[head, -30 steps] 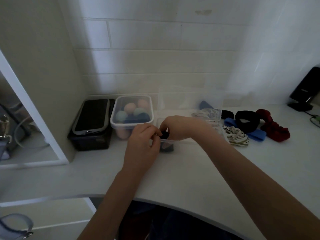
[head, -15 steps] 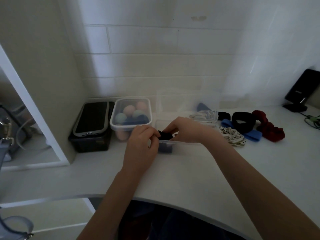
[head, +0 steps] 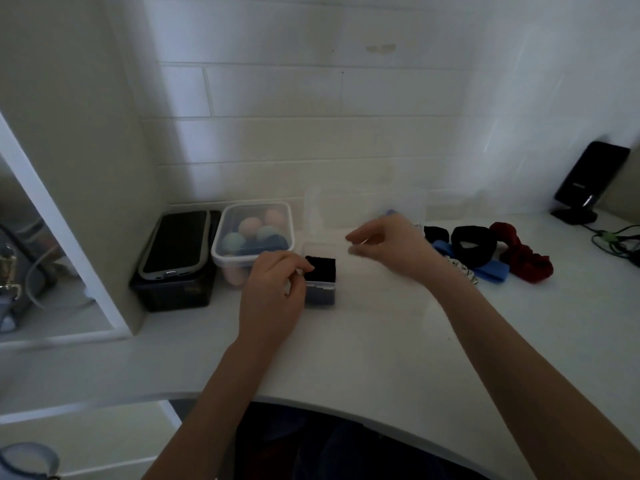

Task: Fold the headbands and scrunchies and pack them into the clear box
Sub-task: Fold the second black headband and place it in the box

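A clear box (head: pixel 381 296) stands on the white desk with its lid upright behind it. A folded black headband (head: pixel 321 270) sits in the box's left end, on top of a dark blue one. My left hand (head: pixel 273 296) pinches the black headband's left edge. Over the middle of the box my right hand (head: pixel 388 245) hovers with fingers apart, holding nothing. To the right of the box lie a black headband ring (head: pixel 472 245), a blue headband (head: pixel 491 273), a red scrunchie (head: pixel 521 259) and a small black scrunchie (head: pixel 434 233). A striped scrunchie (head: pixel 465 271) shows partly behind my right wrist.
A lidded tub of coloured sponges (head: pixel 254 233) and a black box with a phone case (head: pixel 180 252) stand left of the clear box. A black device on a stand (head: pixel 588 183) and cables (head: pixel 616 242) are at the far right. The tiled wall is close behind.
My right hand has let go of the black headband and lifted away to the right. The headband now rests in the box's left end under my left fingers.
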Demonstrator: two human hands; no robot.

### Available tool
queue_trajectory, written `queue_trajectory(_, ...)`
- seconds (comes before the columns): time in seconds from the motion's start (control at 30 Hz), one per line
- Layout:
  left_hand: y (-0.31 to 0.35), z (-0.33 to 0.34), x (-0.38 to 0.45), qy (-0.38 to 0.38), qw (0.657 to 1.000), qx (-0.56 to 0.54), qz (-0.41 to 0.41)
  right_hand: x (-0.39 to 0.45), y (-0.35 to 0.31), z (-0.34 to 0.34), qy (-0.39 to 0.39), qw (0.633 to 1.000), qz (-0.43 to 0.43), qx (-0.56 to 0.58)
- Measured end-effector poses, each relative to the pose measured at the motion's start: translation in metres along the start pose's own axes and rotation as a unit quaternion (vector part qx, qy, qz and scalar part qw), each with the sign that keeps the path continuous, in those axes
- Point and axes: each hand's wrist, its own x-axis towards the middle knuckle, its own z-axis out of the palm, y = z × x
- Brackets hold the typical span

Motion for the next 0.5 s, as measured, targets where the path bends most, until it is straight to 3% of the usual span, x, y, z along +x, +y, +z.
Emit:
queue_trajectory(0.13,0.003,0.0,0.003,-0.007,1.0,0.006,0.026,-0.011,0.028,-0.038,0.227,0.971,0.021,0.072)
queue_trajectory(0.2,0.007,0.002,0.004,-0.007,0.999,0.011,0.039,-0.019,0.05,-0.055,0.329,0.941,0.061,0.038)
queue_trajectory(0.27,0.011,0.005,0.006,-0.012,0.999,0.012,0.043,-0.025,0.076,-0.066,0.375,0.921,0.104,-0.028)
queue_trajectory(0.33,0.015,0.009,0.01,-0.026,0.999,0.012,0.043,-0.027,0.102,-0.068,0.329,0.927,0.163,-0.071)
queue_trajectory(0.4,0.017,0.015,0.013,-0.045,0.998,0.011,0.045,-0.029,0.12,-0.062,0.233,0.943,0.211,-0.105)
queue_trajectory(0.5,0.018,0.023,0.013,-0.079,0.996,0.003,0.046,-0.031,0.131,-0.051,0.177,0.949,0.213,-0.153)
